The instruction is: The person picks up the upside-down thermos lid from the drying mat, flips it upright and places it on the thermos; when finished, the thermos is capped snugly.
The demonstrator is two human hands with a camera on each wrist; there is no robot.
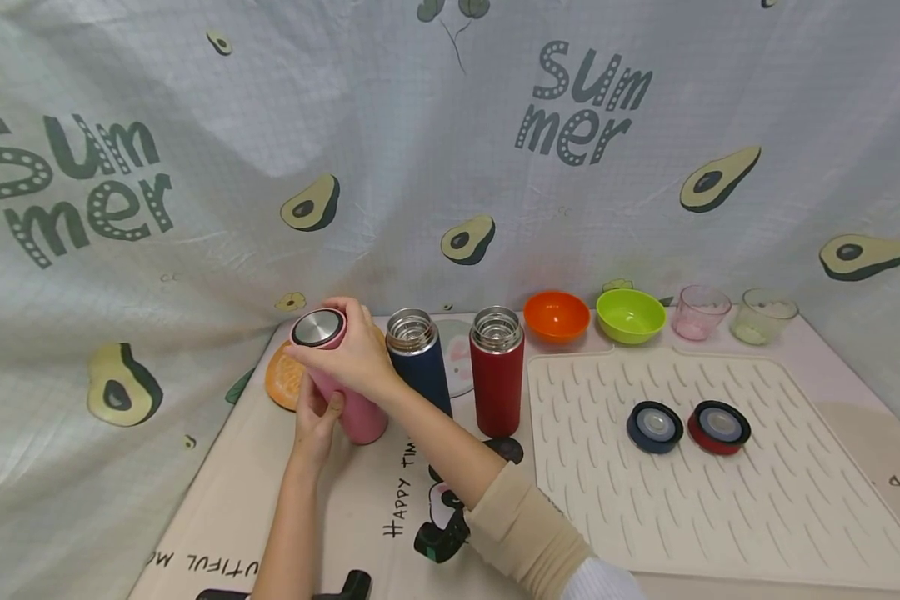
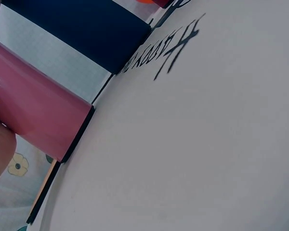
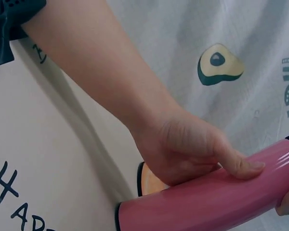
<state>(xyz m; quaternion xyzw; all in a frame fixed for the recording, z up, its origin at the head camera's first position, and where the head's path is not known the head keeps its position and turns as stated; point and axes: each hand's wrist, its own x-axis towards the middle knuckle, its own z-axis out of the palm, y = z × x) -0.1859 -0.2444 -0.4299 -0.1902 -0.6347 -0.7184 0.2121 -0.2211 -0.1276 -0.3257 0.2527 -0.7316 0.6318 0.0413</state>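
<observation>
From my end I see both hands at work on the pink bottle (image 1: 363, 418), which stands on the counter (image 1: 356, 537): the left hand (image 1: 317, 427) grips its body, and the right hand (image 1: 362, 354) grips its top around the silver cap (image 1: 318, 327). I judge the low hold steadies the body while the high one gives purchase for twisting. Just right of the hands stand the blue bottle (image 1: 424, 371) and, further right, the red bottle (image 1: 497, 387), both uncapped; I can't see how deep any contents lie. Well to the right, the blue lid (image 1: 656, 427) and red lid (image 1: 719, 429) sit side by side on the mat (image 1: 607, 517), presumably to keep them together. Beyond the mat, the orange bowl (image 1: 557, 317) and green bowl (image 1: 631, 317) show nothing inside; near them are two glasses (image 1: 701, 313), whose contents I can't tell.
</observation>
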